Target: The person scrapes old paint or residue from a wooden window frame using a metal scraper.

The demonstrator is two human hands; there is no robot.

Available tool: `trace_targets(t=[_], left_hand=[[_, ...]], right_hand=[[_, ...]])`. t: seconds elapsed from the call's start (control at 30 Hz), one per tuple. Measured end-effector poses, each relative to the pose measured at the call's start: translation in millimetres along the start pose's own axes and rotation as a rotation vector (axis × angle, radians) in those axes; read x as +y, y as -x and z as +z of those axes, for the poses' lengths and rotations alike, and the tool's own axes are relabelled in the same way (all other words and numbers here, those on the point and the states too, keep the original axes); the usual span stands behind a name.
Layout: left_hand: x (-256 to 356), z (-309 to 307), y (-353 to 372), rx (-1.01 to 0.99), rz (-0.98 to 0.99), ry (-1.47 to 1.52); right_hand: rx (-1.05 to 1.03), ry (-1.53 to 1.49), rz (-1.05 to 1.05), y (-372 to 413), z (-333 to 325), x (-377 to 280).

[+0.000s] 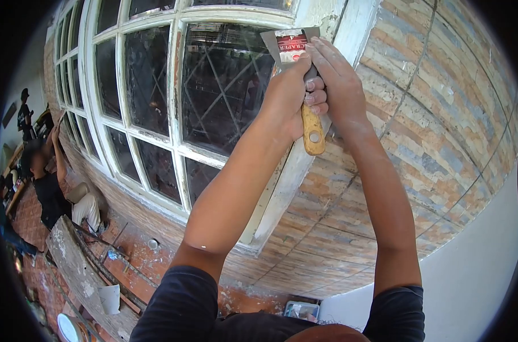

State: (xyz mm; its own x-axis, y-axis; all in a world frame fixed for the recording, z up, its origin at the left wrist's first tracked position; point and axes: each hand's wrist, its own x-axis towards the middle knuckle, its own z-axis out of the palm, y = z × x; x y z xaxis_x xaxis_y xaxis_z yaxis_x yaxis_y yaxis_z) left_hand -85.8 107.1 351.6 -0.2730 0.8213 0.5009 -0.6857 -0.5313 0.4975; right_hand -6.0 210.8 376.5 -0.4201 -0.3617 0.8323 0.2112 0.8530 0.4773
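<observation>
My left hand [290, 94] is wrapped round the yellow handle [313, 134] of a paint scraper, its thumb up against the base of the blade. The scraper's wide metal blade [291, 45] carries a red and white label and lies against the white window frame [325, 25], whose paint is worn and patchy. Beside it, my right hand [340, 80] has its fingers stretched out, their tips resting on the right side of the blade. Dust whitens the fingers of both hands. The blade's exact contact with the wood cannot be made out.
Paned windows [225, 85] with a lattice behind the glass fill the left. Stone-patterned tiles [418, 119] cover the wall at right. A paint-spattered plank bench [76, 262], a white bucket [70, 328] and a tray [302, 310] stand below. Another person [48, 182] sits by the far windows, arm raised.
</observation>
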Motion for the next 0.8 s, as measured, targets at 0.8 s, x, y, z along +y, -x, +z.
trace_targets(t=[0.8], left_hand=[[-2.9, 0.1, -7.5, 0.012, 0.033, -0.002]], right_hand=[[-0.048, -0.016, 0.093, -2.2, -1.6, -1.7]])
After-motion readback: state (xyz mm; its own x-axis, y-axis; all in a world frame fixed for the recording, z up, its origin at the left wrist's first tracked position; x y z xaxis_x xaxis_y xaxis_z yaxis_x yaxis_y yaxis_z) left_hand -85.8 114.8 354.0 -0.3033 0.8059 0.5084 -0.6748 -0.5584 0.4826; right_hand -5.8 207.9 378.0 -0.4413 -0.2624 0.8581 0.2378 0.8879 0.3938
